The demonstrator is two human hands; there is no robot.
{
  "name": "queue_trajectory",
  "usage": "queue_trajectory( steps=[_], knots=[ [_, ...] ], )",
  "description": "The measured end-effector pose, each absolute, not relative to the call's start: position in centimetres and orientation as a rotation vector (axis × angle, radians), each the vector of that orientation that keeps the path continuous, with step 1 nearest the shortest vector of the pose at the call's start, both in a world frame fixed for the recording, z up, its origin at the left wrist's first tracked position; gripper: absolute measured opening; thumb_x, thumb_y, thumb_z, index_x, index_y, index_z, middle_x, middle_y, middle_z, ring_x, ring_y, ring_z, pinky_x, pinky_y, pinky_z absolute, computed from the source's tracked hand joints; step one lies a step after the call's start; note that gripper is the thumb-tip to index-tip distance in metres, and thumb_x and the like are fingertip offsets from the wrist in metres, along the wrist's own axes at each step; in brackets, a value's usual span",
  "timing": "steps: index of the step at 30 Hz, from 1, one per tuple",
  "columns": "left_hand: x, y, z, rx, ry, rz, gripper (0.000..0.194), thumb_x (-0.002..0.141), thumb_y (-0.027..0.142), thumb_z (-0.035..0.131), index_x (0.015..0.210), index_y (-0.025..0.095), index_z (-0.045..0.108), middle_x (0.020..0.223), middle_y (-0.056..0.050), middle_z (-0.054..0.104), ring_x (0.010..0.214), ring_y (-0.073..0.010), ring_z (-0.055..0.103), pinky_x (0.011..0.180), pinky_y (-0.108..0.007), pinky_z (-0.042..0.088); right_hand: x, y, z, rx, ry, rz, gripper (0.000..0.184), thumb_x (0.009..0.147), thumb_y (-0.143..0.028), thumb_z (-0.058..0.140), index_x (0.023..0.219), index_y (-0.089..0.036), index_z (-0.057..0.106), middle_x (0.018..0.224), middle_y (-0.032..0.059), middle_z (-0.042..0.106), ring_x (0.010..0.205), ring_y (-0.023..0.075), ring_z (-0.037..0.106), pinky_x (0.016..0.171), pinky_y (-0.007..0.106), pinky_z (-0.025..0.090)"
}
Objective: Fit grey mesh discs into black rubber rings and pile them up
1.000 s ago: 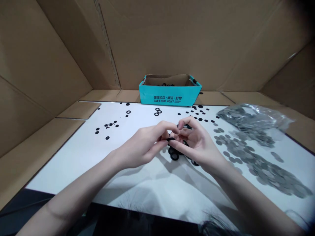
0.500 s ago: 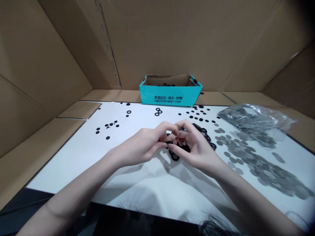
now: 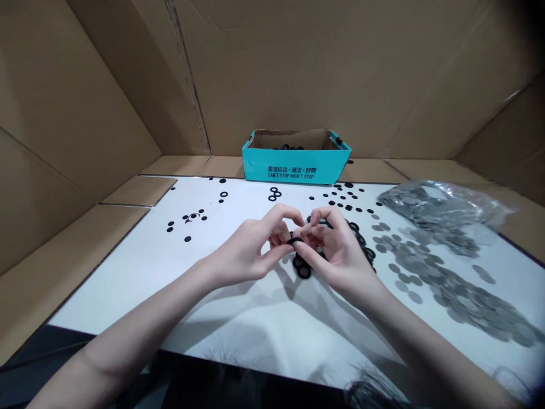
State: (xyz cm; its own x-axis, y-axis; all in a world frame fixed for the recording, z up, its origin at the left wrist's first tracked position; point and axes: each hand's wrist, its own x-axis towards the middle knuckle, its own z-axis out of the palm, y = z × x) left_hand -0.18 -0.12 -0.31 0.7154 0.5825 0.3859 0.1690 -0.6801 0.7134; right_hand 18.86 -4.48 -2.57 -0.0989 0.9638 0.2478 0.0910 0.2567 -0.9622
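Ring: a black rubber O-ring [image 3: 294, 240] sits at the centre of the view, between the fingertips of both hands, above the white board and off it.
Grip: both hands are together, fingers curled in on the ring from either side; looks pinched, exact finger contact partly hidden.
Left hand: left hand [image 3: 244, 255] comes in from 8 o'clock, thumb and fingers closed toward the ring.
Right hand: right hand [image 3: 340, 255] comes in from 4 o'clock, fingertips meeting the left hand's at the ring.
Nearby rings: a heap of black rings [image 3: 304, 272] lies at 6 o'clock, just under the hands; more rings [image 3: 367, 254] trail out at 3 o'clock, touching the right hand.
Small black discs: scattered pieces [image 3: 340, 196] at 1 o'clock, another cluster [image 3: 193, 216] at 10 o'clock.
Metal discs: a wide spread of grey metal discs [image 3: 443, 278] at 3 to 4 o'clock, on the white board [image 3: 106, 295].
Bag: a clear plastic bag [image 3: 481, 207] of the same discs at 2 o'clock.
Box: a teal cardboard box [image 3: 272, 170] at 12 o'clock, black rings [image 3: 289, 147] inside, against cardboard walls [image 3: 298, 68].
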Motion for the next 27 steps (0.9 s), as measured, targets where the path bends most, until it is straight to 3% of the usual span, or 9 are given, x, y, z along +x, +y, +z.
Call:
queue_trajectory(
  steps=[11,17,21,27],
  knots=[
    [-0.38,-0.16,0.12,2.430,0.581,0.710,0.034,0.091,0.005,0.043,0.118,0.026,0.046,0.087,0.004,0.067,0.072,-0.0098,0.063,0.068,-0.020,0.047,19.35,-4.50,-2.90,-1.066,-1.774,0.790,0.026,0.086,-0.014,0.061,0.100,-0.028,0.044,0.083,-0.0023,0.059,0.072,0.0154,0.053,0.068,0.033,0.041],
    [-0.36,-0.23,-0.35,2.328,0.633,0.752,0.032,0.095,0.015,0.054,0.124,0.026,0.046,0.081,0.004,0.063,0.071,-0.0124,0.064,0.071,-0.024,0.050,19.01,-4.44,-2.76,-1.068,-1.566,0.922,0.028,0.087,-0.023,0.063,0.098,-0.029,0.039,0.086,-0.0026,0.059,0.073,0.0152,0.056,0.066,0.032,0.043],
    [-0.35,-0.34,-0.17,2.305,0.627,0.748,0.031,0.095,0.014,0.053,0.123,0.026,0.044,0.080,0.005,0.061,0.069,-0.0123,0.062,0.069,-0.024,0.048,19.15,-4.52,-2.46,-1.054,-1.592,0.942,0.027,0.087,-0.024,0.063,0.097,-0.029,0.039,0.083,-0.0031,0.060,0.070,0.0147,0.054,0.063,0.031,0.042],
    [-0.24,-0.39,0.20,2.460,0.560,0.652,0.036,0.092,0.007,0.046,0.123,0.026,0.045,0.090,0.002,0.066,0.074,-0.0116,0.063,0.069,-0.021,0.047,19.43,-4.56,-2.43,-1.072,-1.831,0.695,0.024,0.084,-0.012,0.059,0.095,-0.027,0.045,0.083,-0.0020,0.058,0.070,0.0145,0.053,0.062,0.029,0.041]
  ],
)
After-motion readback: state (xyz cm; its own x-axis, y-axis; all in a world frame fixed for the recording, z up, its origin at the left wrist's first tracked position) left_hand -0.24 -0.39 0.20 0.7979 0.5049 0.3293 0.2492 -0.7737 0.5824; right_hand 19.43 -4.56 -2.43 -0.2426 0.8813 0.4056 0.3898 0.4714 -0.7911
